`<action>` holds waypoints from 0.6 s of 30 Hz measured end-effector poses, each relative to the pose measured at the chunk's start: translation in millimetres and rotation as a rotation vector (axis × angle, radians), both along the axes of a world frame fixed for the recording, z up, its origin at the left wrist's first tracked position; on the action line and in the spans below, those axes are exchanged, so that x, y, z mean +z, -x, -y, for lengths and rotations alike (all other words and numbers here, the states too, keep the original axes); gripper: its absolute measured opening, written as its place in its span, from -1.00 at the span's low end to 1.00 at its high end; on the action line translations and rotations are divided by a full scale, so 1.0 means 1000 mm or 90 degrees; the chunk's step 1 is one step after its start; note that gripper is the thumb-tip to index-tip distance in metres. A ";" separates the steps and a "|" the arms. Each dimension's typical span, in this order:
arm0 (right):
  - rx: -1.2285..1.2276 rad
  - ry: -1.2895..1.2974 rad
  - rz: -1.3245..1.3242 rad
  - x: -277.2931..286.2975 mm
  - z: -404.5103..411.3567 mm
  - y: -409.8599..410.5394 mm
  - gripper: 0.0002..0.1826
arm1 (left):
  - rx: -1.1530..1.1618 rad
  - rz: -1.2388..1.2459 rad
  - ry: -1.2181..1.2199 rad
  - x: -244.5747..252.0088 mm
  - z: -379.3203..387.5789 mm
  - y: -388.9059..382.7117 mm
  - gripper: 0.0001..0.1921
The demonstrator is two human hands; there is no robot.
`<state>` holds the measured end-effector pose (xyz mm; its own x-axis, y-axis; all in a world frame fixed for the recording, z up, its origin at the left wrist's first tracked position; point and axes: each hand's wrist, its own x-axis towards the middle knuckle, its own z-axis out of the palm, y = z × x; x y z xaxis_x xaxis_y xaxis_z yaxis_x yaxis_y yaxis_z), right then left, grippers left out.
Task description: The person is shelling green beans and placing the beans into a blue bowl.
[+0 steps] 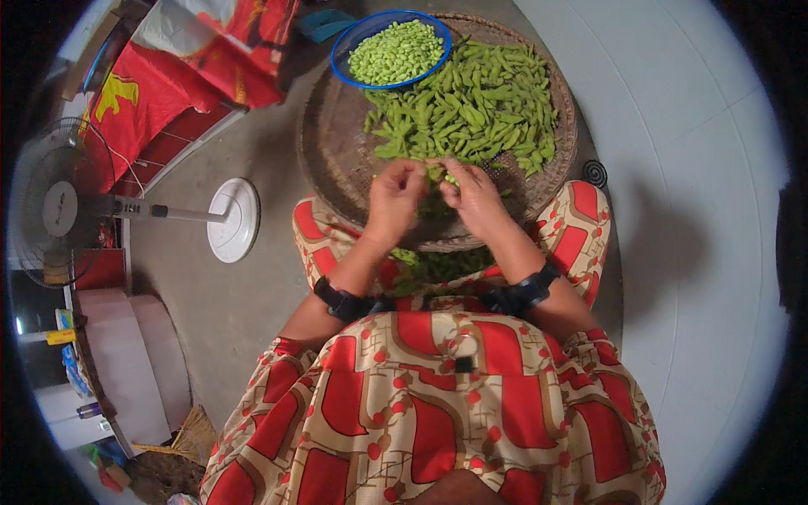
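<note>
A round woven bamboo tray (334,107) lies before me, with a heap of green bean pods (473,107) on its right side. On its far left edge rests a blue-rimmed bowl (336,65) full of shelled green beans (396,53). Over the near part of the tray, my left hand (399,189) has its thumb and fingers bent close together; what lies between them is too small to tell. Close to its right, my right hand (468,189) is curled around several shelled green beans (451,179). Green pod shells (435,265) lie below the tray's near rim, between my legs.
A standing fan (233,219) is on the floor at the left. A black coil (594,173) lies right of the tray, near a pale wall (694,189). A straw broom (192,435) is at the lower left. Red cloth (189,69) hangs at the upper left.
</note>
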<state>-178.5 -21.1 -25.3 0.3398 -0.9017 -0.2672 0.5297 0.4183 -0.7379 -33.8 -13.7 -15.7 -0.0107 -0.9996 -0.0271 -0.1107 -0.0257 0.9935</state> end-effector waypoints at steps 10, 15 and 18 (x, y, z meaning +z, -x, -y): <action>-0.004 -0.077 0.035 -0.003 -0.001 -0.009 -0.75 | -0.035 0.024 0.063 -0.007 0.004 0.002 -0.88; -0.027 -0.155 0.082 -0.006 -0.001 -0.009 -0.81 | -0.009 0.077 0.036 -0.004 -0.004 0.001 -0.85; -0.015 -0.130 0.133 -0.012 0.001 -0.003 -0.79 | 0.006 0.018 0.018 0.007 -0.008 0.004 -0.82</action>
